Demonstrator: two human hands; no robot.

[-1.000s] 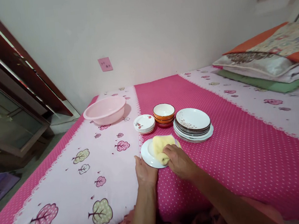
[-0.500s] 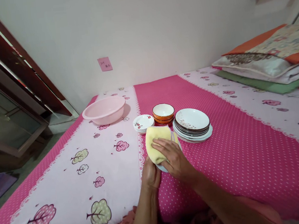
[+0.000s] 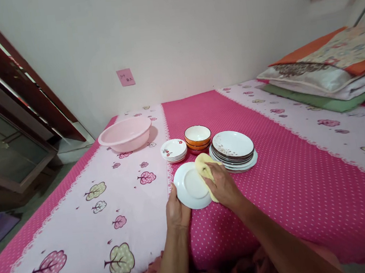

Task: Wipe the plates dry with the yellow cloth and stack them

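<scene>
A white plate (image 3: 191, 187) is tilted toward me with its plain underside and foot ring showing. My left hand (image 3: 176, 209) is closed on its lower left rim, thumb up along the edge. Against the plate's right rim, my right hand (image 3: 220, 182) grips a yellow cloth (image 3: 203, 164), bunched under the fingers. Just beyond are a stack of small flowered saucers (image 3: 174, 149), a stack of orange bowls (image 3: 198, 137) with white insides, and a taller stack of plates (image 3: 234, 148) topped by a dark-rimmed one.
A pink basin (image 3: 126, 136) rests at the back left of the bed (image 3: 275, 213), which has a pink and white patterned cover. Folded bedding and pillows (image 3: 325, 69) lie at the back right. Behind stands a white wall (image 3: 172, 37) with a pink paper note (image 3: 126, 77).
The cloth has slid from over the middle of the plate to its right rim, uncovering the underside. My right hand moved right with it; my left hand's thumb now shows on the rim.
</scene>
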